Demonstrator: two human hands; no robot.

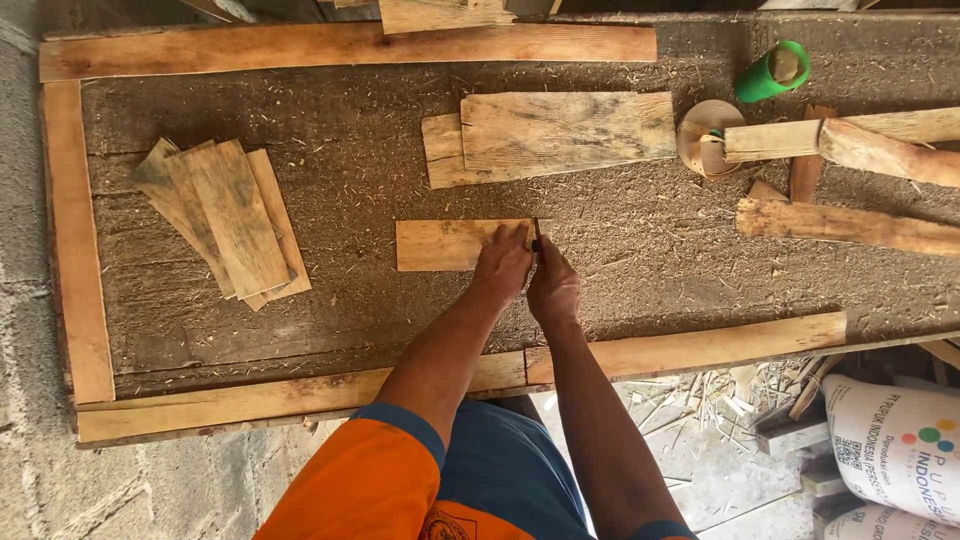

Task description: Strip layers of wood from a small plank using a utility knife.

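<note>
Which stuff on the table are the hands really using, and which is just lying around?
In use:
left hand pressing on the small plank
right hand holding a dark thin tool at the plank's end

Lying about:
fanned pile of thin boards
two stacked planks
green cup
round wooden disc
rough sticks
white sack

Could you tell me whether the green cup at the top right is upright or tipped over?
Tipped over: the green cup lies on its side, its open mouth facing right.
</note>
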